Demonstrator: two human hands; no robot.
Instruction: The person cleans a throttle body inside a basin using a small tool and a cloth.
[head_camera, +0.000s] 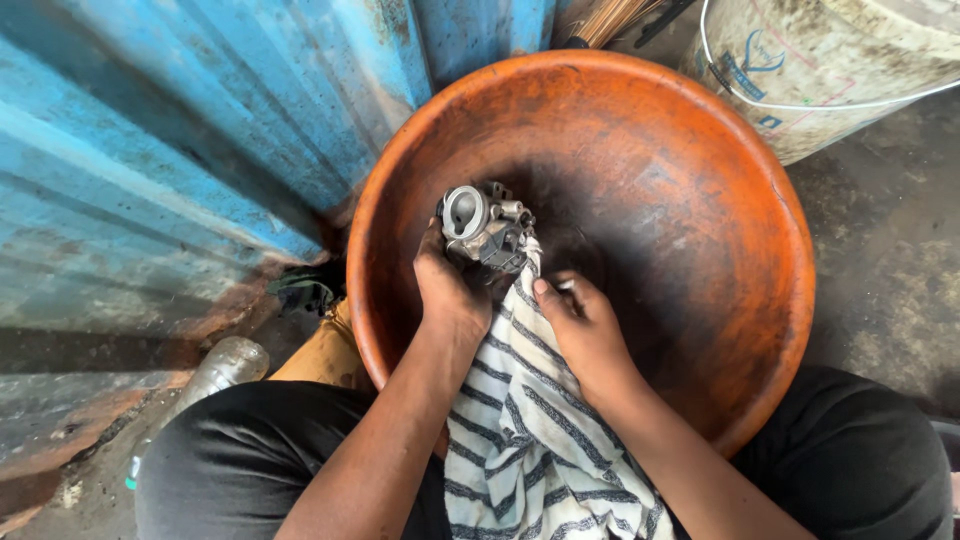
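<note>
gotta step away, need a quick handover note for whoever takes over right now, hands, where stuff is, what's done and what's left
Left hand: closed on the grey metal engine part, held over the orange basin.
Right hand: gripping the striped cloth, which runs from the lap up to the part and touches it.
Nearby: white bucket behind the basin, clear plastic bottle on the ground at left, blue corrugated sheet.
Done: part is in hand, cloth against it.
Left: the part looks grimy in places; how far the wiping has got cannot be told.

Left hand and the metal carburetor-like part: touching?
Touching. The head view shows the left hand gripping the grey metal part from below, fingers wrapped on its underside, above the orange basin.
</note>
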